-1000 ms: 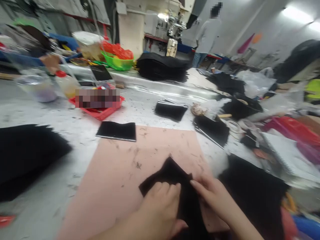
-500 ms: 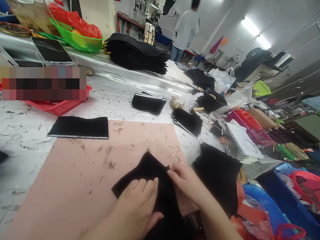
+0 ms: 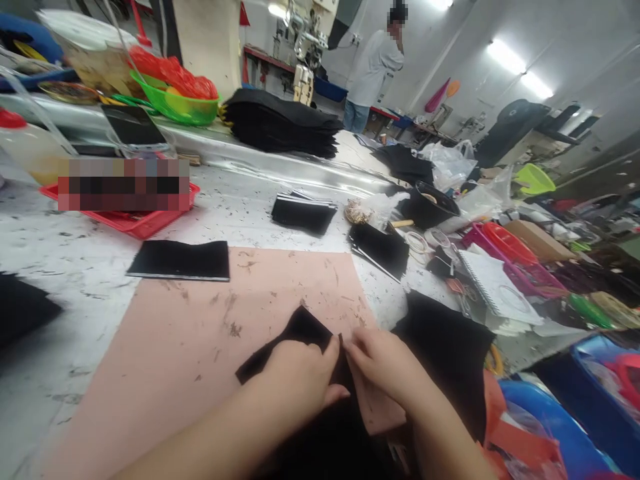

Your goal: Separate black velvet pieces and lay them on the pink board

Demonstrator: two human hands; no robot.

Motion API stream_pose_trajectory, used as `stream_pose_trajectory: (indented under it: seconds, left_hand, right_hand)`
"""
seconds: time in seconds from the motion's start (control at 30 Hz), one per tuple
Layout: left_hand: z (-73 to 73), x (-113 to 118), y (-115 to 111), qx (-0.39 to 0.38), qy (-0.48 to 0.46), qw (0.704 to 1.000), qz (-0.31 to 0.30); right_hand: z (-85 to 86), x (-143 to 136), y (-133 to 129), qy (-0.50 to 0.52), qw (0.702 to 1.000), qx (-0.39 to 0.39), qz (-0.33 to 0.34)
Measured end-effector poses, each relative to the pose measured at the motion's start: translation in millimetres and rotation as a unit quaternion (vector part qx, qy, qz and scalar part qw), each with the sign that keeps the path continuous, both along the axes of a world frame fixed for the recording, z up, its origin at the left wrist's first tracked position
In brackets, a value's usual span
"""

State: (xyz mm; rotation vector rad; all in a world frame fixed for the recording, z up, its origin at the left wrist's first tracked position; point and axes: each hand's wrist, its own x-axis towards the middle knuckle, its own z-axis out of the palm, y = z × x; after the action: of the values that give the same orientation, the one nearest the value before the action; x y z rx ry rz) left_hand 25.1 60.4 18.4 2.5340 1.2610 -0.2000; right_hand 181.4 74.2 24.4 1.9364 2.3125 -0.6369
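Note:
A piece of black fabric [image 3: 303,325] lies at the near side of a pink mat [image 3: 190,360], its far corner pointing away from me. My left hand [image 3: 303,373] presses down on it from above, index finger reaching toward the right edge and thumb spread apart. At that edge my right hand [image 3: 376,357] pinches a small raised bit of the fabric between thumb and fingers. The fingertips of both hands are close together. My forearms and left hand cover part of the cloth. A stack of black pieces [image 3: 445,353] lies just right of my right hand.
A black strip [image 3: 180,261] overlaps the mat's far left corner. Farther back are small black stacks [image 3: 304,213], a red basket [image 3: 145,228] and a thick black pile [image 3: 283,123]. Blue bins [image 3: 595,387] stand at right. A person [image 3: 373,67] stands in the background.
My left hand has slid right and its index finger now reaches the fabric's edge beside my right hand. The view has shifted slightly. The person behind has raised an arm toward the head.

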Motion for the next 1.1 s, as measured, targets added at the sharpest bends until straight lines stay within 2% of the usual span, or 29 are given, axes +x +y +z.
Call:
stream_pose_trajectory:
  seconds: [0.07, 0.13, 0.23, 0.3, 0.37, 0.43, 0.5, 0.6, 0.67, 0.73, 0.83, 0.97, 1.1]
  left_hand:
    - [3.9, 2.0, -0.5, -0.019, 0.008, 1.000, 0.004]
    - [5.1, 2.6, -3.2, -0.036, 0.019, 0.999, 0.002]
    - [3.3, -2.4, -9.9, -0.074, 0.024, 0.997, -0.019]
    - [2.0, -11.7, -17.9, -0.083, 0.029, 0.995, -0.038]
    - [1.6, -26.6, -27.6, -0.063, 0.020, 0.996, -0.060]
    - [1.6, -45.6, -36.2, -0.024, -0.019, 0.997, -0.072]
    - [1.2, -65.0, -41.5, 0.022, -0.082, 0.996, -0.020]
    - [-3.7, -85.6, -42.3, 0.091, -0.191, 0.968, 0.133]
    - [-11.6, -91.0, -38.8, 0.109, -0.230, 0.948, 0.192]
    - [-22.4, -91.4, -33.2, 0.122, -0.235, 0.945, 0.193]
    - [-38.6, -90.0, -24.0, 0.170, -0.231, 0.948, 0.139]
    - [-54.5, -92.9, -16.4, 0.218, -0.247, 0.939, 0.095]
    - [-66.0, -95.3, -14.8, 0.258, -0.259, 0.926, 0.094]
  right_hand:
    - [-10.1, 9.9, -9.5, 0.089, 0.996, 0.001, -0.025]
    - [-26.7, 18.2, -15.0, 0.212, 0.973, 0.040, -0.081]
    - [-49.1, 18.3, -12.8, 0.315, 0.941, 0.047, -0.116]
    - [-53.3, 10.5, -8.3, 0.347, 0.930, 0.024, -0.115]
    - [-48.9, 0.9, -2.6, 0.358, 0.929, -0.029, -0.088]
    - [-39.6, -7.3, 5.7, 0.336, 0.937, -0.092, -0.029]
    - [-28.3, -12.7, 18.4, 0.303, 0.947, -0.102, 0.025]
    - [-11.8, -16.9, 48.4, 0.252, 0.967, -0.009, 0.034]
    - [-2.9, -20.3, 75.8, 0.181, 0.980, 0.079, 0.030]
    - [3.1, -27.7, 106.8, 0.093, 0.981, 0.170, 0.031]
    - [3.9, -51.8, 154.3, 0.036, 0.965, 0.257, 0.039]
    - [-10.4, -102.3, 206.3, -0.005, 0.946, 0.303, 0.111]
    - [-28.0, -141.1, 232.4, -0.035, 0.932, 0.337, 0.131]
